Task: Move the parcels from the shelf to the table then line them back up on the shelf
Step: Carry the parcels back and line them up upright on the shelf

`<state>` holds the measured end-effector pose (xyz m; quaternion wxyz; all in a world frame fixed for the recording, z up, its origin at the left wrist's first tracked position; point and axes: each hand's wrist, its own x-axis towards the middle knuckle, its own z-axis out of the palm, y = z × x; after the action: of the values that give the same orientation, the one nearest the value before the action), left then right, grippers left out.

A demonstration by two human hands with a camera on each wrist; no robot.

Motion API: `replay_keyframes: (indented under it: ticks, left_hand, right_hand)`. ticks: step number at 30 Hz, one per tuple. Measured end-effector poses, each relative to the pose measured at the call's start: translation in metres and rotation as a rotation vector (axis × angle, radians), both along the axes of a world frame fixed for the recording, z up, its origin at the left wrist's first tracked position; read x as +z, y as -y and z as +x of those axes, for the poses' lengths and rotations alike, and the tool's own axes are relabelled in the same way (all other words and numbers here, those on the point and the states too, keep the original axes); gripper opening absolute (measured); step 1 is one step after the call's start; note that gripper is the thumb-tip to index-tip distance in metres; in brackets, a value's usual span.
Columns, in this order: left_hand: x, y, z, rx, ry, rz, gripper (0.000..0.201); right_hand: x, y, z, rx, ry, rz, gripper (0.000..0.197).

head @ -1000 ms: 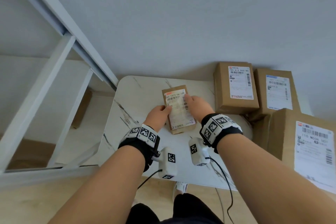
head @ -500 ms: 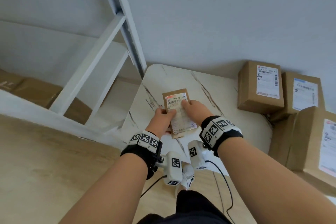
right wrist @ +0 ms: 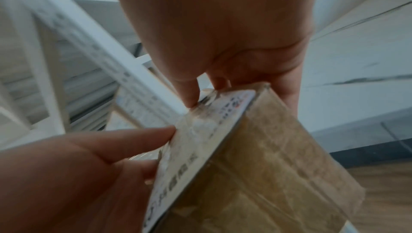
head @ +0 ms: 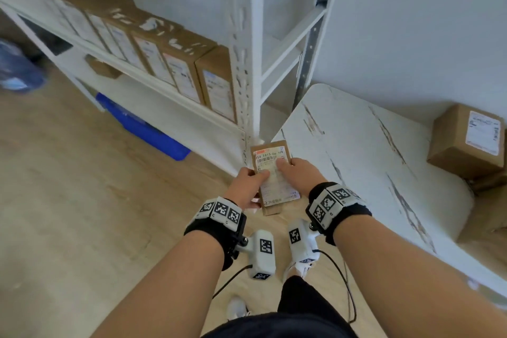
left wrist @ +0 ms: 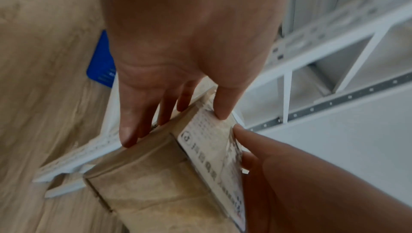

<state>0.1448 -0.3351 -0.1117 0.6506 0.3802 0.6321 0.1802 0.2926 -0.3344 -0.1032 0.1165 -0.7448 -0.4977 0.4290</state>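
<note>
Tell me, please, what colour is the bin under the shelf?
Blue. The bin shows best in the head view, on the floor beneath the shelf.

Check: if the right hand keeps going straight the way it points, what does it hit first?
Likely the white metal shelf upright: the right hand, holding the small brown cardboard parcel with the left hand, points at its base. Depth is unclear.

Light wood-look floor (head: pixel 68 214), plain pale grey wall (head: pixel 411 22), white metal rack frame (head: pixel 247 63) in the corner, and a blue plastic bin (head: pixel 148 129) tucked under it.
</note>
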Motion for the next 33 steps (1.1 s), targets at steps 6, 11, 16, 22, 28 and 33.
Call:
replay_keyframes:
  ticks: [6,11,16,22,28,33]
  left_hand:
    - [0.027,0.01,-0.1,0.161,0.019,0.068,0.03]
    - [0.048,-0.009,-0.17,0.333,0.049,0.146,0.036]
    - [0.066,-0.064,-0.238,0.483,0.041,0.215,0.038]
    - [0.091,-0.143,-0.319,0.575,-0.006,0.284,0.021]
    - [0.11,-0.206,-0.397,0.651,-0.031,0.339,0.004]
    - [0.112,-0.247,-0.462,0.695,-0.001,0.337,0.007]
  right_hand:
    - [0.019,-0.007,-0.098,0.118,-0.079,0.086,0.045]
    - [0.039,-0.039,-0.172,0.165,-0.195,0.177,0.045]
    - [0.054,-0.103,-0.246,0.25,-0.238,0.263,0.049]
    - [0.072,-0.197,-0.336,0.296,-0.337,0.305,0.043]
    - [0.082,-0.273,-0.42,0.373,-0.396,0.319,0.048]
    - [0.088,-0.317,-0.484,0.427,-0.396,0.327,0.043]
